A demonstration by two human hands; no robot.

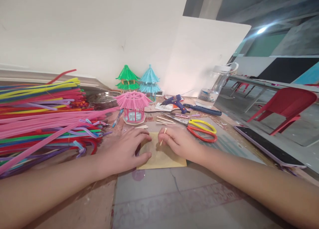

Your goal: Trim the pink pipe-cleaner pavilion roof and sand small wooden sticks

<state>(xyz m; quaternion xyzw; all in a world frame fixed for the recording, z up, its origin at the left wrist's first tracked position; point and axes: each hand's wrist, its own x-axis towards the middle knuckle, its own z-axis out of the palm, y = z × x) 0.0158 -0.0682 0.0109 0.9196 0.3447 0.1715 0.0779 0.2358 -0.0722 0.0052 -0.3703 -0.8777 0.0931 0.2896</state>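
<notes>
Right hand [180, 143]: thumb and fingers closed in a pinch on a short wooden stick [165, 131], held tilted over the yellow sheet [164, 161]. Both stick ends show; the middle is covered by the fingertips. Remaining fingers folded toward the palm, mostly hidden; cannot tell whether the stick's lower end meets the sheet.

Left hand [124, 149]: fingers loosely bent, thumb well apart from them, a gap between, no grip visible. It lies over the sheet's left edge, covering that part. Undersides of the fingers out of sight; exact contact unclear.

Sheet lies on a grey mat [179, 202]; the mat's printed markings are too faint to read. Just beyond the right hand: loose wooden sticks [164, 121] and scissors [186, 122] with yellow and red handles, blade tips hard to separate from the clutter.

Behind the left hand, a pink pavilion model [133, 101] stands upright, partly blocking the green and blue ones. Pipe cleaners [50, 122] heaped at left, cut off by the frame edge. Both forearms also cut off.
</notes>
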